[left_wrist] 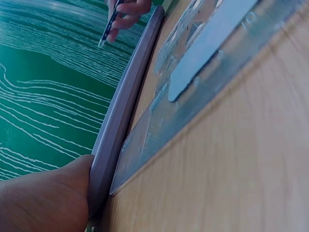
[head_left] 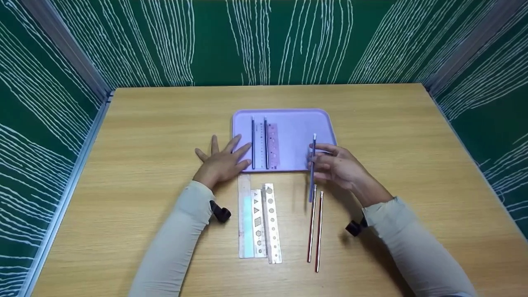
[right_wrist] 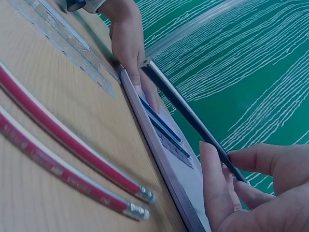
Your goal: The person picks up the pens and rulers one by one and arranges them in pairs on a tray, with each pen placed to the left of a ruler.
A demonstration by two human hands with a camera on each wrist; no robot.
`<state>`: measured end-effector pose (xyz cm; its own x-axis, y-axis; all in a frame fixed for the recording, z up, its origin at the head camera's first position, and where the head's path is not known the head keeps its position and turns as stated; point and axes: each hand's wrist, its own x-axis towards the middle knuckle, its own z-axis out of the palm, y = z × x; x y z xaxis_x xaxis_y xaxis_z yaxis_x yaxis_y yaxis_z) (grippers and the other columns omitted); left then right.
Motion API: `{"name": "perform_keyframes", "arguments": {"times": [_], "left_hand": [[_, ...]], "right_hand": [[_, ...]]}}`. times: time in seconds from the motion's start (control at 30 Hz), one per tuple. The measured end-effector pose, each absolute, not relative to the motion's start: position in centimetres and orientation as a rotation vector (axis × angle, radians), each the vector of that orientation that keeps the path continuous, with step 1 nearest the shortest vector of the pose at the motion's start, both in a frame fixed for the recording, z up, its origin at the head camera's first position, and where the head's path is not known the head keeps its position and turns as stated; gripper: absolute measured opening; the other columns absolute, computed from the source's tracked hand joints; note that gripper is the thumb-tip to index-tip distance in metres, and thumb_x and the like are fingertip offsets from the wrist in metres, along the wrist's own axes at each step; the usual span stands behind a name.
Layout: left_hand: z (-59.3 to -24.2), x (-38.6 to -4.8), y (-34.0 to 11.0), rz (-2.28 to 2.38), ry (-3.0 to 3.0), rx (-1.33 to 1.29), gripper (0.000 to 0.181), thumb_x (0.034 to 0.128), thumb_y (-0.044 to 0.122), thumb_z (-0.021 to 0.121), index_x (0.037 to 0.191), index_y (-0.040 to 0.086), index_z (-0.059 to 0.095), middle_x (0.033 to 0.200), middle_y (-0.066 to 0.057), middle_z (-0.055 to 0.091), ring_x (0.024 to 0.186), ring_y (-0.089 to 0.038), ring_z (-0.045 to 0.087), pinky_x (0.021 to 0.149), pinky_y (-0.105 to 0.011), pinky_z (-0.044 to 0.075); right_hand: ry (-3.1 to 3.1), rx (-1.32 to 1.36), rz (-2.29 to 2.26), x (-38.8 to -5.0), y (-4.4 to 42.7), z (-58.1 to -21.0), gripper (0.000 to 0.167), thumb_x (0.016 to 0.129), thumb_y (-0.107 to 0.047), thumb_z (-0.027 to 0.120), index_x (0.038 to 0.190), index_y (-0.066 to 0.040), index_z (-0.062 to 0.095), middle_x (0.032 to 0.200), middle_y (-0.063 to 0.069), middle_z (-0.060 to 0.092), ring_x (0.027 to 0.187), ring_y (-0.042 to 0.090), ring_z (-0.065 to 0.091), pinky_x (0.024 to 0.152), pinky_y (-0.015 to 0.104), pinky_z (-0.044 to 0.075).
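Note:
My right hand [head_left: 336, 167] pinches a dark pencil [head_left: 312, 169] between thumb and fingers, raised over the right part of the purple tray's near edge [head_left: 288, 170]. The same pencil [right_wrist: 186, 111] slants across the right wrist view. With fingers spread, my left hand [head_left: 222, 163] rests on the tray's left edge. Inside the tray lie two dark pencils [head_left: 253, 144] [head_left: 266, 144], a clear ruler [head_left: 259, 146] between them and a pink ruler [head_left: 273, 146] to their right.
In front of the tray lie a long clear ruler with a light blue strip [head_left: 248, 227] and two stencil rulers [head_left: 258, 222] [head_left: 272, 222]. Two red pencils [head_left: 312, 231] [head_left: 319, 235] lie at the right, below the raised pencil. Green walls with white lines surround the table [head_left: 144, 165].

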<state>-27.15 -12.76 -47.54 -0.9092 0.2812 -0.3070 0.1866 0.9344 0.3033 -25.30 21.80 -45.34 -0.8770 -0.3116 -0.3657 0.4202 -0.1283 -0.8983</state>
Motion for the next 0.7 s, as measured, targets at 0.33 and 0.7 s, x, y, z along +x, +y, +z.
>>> {"name": "perform_keyframes", "arguments": {"times": [0.33, 0.7], "left_hand": [[-47.5, -27.2, -12.5, 0.378, 2.731, 0.343, 0.062, 0.1016, 0.069, 0.033, 0.158, 0.056, 0.013, 0.172, 0.018, -0.009, 0.150, -0.055, -0.023, 0.097, -0.091, -0.014], [-47.6, -27.1, -12.6, 0.380, 2.738, 0.337, 0.062, 0.1015, 0.069, 0.033, 0.158, 0.055, 0.013, 0.172, 0.018, -0.009, 0.150, -0.055, -0.023, 0.098, -0.091, -0.014]], "right_hand": [[1.635, 0.084, -2.107, -26.7, 19.8, -45.6, 0.052, 0.102, -0.004, 0.058, 0.148, -0.014, 0.036, 0.101, 0.001, 0.059, 0.080, 0.016, 0.064, 0.073, 0.032, 0.063], [1.773, 0.093, -2.011, -29.0, 18.0, -45.7, 0.057, 0.102, -0.004, 0.054, 0.155, -0.013, 0.034, 0.107, 0.002, 0.054, 0.074, 0.011, 0.057, 0.067, 0.031, 0.063]]}}
